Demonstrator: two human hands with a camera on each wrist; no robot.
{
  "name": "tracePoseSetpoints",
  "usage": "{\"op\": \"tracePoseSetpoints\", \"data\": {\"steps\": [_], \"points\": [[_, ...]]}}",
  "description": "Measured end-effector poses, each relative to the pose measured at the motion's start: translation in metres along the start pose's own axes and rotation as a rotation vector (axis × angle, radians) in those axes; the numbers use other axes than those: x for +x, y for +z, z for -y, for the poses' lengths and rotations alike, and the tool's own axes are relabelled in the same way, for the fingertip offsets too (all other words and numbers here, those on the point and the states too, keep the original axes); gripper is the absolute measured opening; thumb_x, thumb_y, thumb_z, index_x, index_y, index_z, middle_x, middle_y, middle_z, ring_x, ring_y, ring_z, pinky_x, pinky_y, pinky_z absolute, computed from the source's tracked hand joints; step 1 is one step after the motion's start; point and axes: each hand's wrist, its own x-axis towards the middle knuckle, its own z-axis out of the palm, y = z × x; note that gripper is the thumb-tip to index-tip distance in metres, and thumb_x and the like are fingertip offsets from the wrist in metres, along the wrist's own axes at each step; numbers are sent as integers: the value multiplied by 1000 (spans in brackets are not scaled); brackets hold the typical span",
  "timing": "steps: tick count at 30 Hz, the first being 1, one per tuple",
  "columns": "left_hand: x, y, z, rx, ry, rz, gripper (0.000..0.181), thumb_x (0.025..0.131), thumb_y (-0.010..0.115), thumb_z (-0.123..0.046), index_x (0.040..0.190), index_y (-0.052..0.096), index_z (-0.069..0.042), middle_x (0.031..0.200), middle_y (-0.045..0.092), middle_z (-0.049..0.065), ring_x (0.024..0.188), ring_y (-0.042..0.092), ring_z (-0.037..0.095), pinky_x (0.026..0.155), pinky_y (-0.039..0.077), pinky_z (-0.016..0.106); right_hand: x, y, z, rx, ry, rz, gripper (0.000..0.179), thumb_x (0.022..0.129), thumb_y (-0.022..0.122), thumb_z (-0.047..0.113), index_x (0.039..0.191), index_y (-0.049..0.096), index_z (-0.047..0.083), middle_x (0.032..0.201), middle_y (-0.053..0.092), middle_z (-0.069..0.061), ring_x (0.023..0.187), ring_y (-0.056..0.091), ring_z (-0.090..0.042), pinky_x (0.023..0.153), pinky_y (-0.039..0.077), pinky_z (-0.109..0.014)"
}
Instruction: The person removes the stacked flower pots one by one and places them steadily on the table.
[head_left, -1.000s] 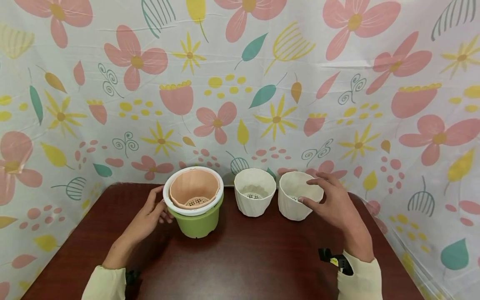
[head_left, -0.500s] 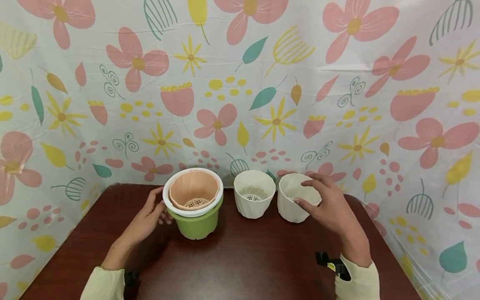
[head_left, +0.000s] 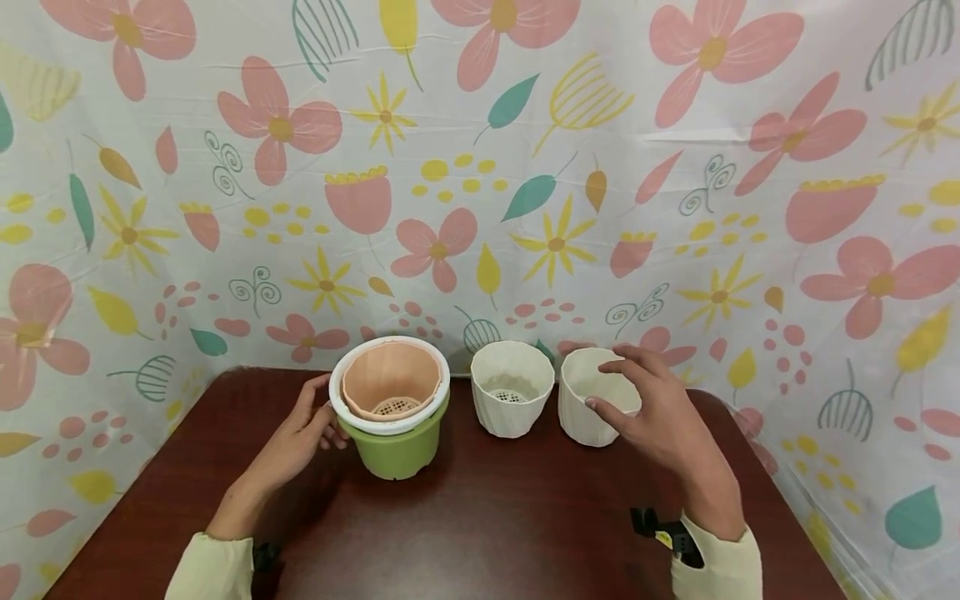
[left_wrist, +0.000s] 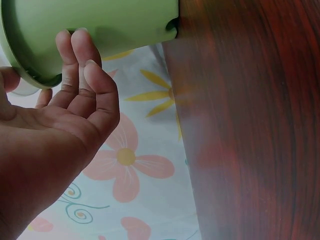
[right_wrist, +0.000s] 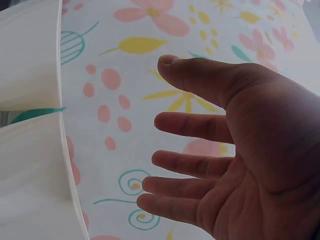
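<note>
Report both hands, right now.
Left hand: at the stacked pots; whether it grips cannot be told.
Right hand: open, holding nothing.

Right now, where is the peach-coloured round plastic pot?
In the head view, the peach-coloured round plastic pot sits left of centre, just right of the person's left hand, nested in the white-rimmed round pot with the green round plastic pot beneath.

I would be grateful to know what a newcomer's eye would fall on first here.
Probably the flowered backdrop, its bold prints rising behind the dark table. Next, at the table's left, a peach pot nests inside a white-rimmed pot atop a green pot, the left hand beside them. Right of these stand a middle cream pot and a right-hand cream pot, the right hand by the latter.
</note>
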Motion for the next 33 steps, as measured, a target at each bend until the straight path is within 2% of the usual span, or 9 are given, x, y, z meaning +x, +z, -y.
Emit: {"op": "tracePoseSetpoints", "data": {"steps": [15,21,27,33], "points": [[-1,0,0,-3,-1,-4,48,117,40,-30,161,23,-24,100,66,16,89,69,30,80,54,37,5,2,14,20,-119,-52,38,85,90,15,118,73,7,139,61,-15,128,59,-37,96,50,-55],[-1,1,0,-7,-1,-1,47,117,39,-29,161,22,-23,101,66,16,89,69,31,80,54,37,8,4,18,18,-101,-21,40,86,90,18,121,72,8,142,60,-14,130,58,-36,97,51,-55],[1,2,1,-17,-2,6,47,117,39,-29,161,22,-24,102,67,17,90,69,32,81,53,37,12,6,21,26,-113,-20,48,85,90,18,127,68,7,141,61,-12,133,55,-33,102,48,-54],[1,1,2,3,-2,0,48,118,39,-31,162,21,-24,102,66,16,89,69,30,81,54,38,16,10,26,76,-191,-49,50,84,91,13,127,67,6,141,64,-6,131,54,-31,107,42,-47]]}}
